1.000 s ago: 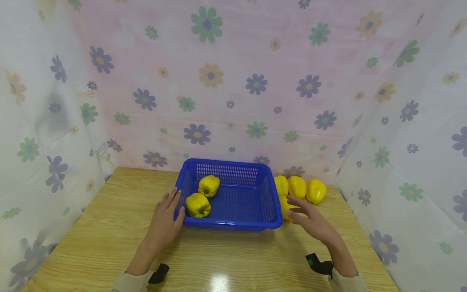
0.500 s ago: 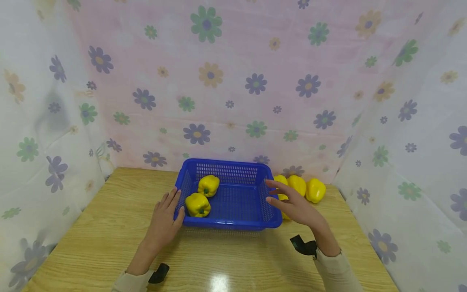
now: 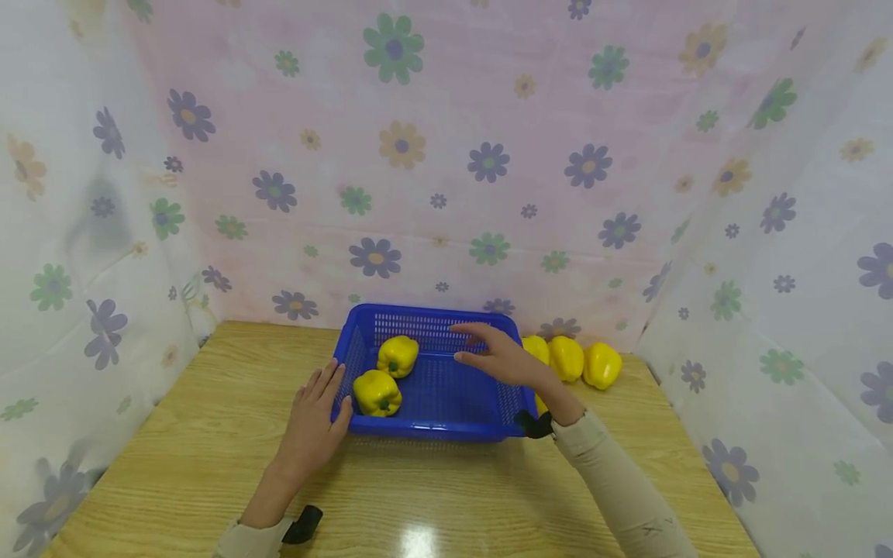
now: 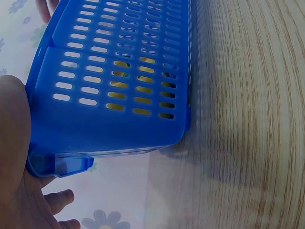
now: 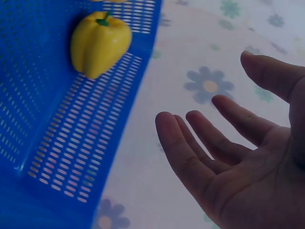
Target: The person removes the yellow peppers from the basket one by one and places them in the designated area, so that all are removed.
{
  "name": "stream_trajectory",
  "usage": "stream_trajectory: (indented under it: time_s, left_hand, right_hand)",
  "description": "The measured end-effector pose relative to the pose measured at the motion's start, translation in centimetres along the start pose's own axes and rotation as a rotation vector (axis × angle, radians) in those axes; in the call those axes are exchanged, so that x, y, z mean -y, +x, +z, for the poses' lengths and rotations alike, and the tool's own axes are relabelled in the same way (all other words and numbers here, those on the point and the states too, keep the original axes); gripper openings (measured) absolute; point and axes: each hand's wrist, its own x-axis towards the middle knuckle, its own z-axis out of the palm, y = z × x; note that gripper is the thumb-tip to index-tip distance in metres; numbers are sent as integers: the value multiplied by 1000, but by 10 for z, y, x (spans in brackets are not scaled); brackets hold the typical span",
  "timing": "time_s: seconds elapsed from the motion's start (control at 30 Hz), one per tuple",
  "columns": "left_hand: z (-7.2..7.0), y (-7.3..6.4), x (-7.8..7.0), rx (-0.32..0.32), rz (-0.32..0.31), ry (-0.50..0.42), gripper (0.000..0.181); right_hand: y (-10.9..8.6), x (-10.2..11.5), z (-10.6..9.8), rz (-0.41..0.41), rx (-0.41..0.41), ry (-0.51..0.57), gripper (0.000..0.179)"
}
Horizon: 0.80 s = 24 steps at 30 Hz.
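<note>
- Right hand (image 3: 498, 358): empty, loose-fingered; now over the blue basket (image 3: 425, 427), shifted from the outside peppers (image 3: 602, 366) at its right (hence nearer the two inside peppers (image 3: 377, 393), left end).
- Left hand (image 3: 314, 415): unclenched, resting at the left rim.

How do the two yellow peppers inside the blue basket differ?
In the head view, the front pepper lies close to the near rim of the blue basket, while the back pepper lies farther in and slightly right. The front pepper looks a bit larger than the back one. The front pepper's green stem shows at its lower right, the back pepper's stem at its lower left. Both are yellow and green-stemmed.
</note>
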Motion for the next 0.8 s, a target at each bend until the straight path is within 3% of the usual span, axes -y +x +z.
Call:
stream_trajectory:
  time_s: [0.33, 0.63, 0.8]
  left_hand:
    - [1, 1, 1, 0, 1, 17, 59]
    - [1, 1, 0, 7, -3, 15, 59]
    - [1, 0, 0, 3, -8, 18, 59]
  right_hand:
    - [55, -29, 23, 27, 124, -101, 55]
    - [76, -42, 49, 67, 154, -86, 58]
    - [87, -42, 58, 17, 139, -83, 56]
